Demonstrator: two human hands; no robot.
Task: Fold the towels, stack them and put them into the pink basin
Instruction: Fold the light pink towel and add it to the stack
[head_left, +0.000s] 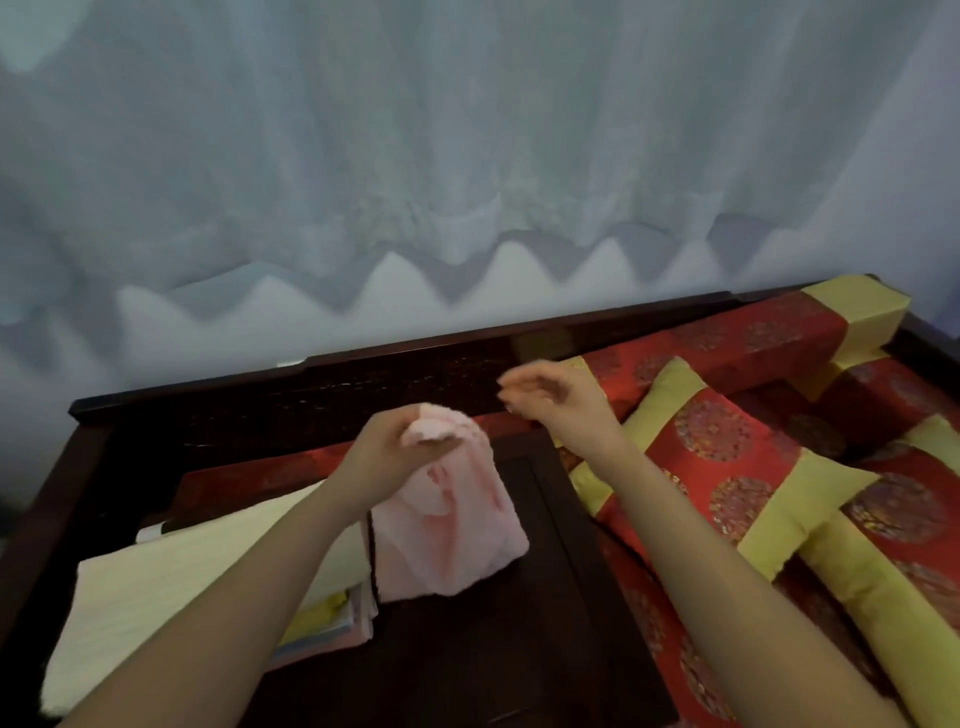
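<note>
So the person's left hand (400, 447) has a pink towel (457, 525) bunched up at its top, fingers and thumb curled round the gathered bit, and the rest of the towel hangs down in a loose cone shape. Its bottom edge sits on the dark wooden table (519, 649), roughly mid-frame, so it's half lifted and half resting. The right hand (545, 397) is up in the air off to the right of the towel, not touching it, over the dark wood rail (363, 384) at the back. It's a bit blurry, but the fingers look loosely curled with the thumb close to them, and there's nothing in it as far as the frame shows. On the left of the table there's a big cream towel (182, 587) lying flat, partly under the left forearm, and it sits on top of a small pile (332, 618) of folded cloth, with yellow, blue and pink edges peeking out just beside the pink towel's lower left corner. Can't tell how many pieces are in that pile. To the right of the table are red and yellow patterned cushions (727, 467), one tilted against the others. A pale curtain (467, 156) fills the whole background behind the rail.
</note>
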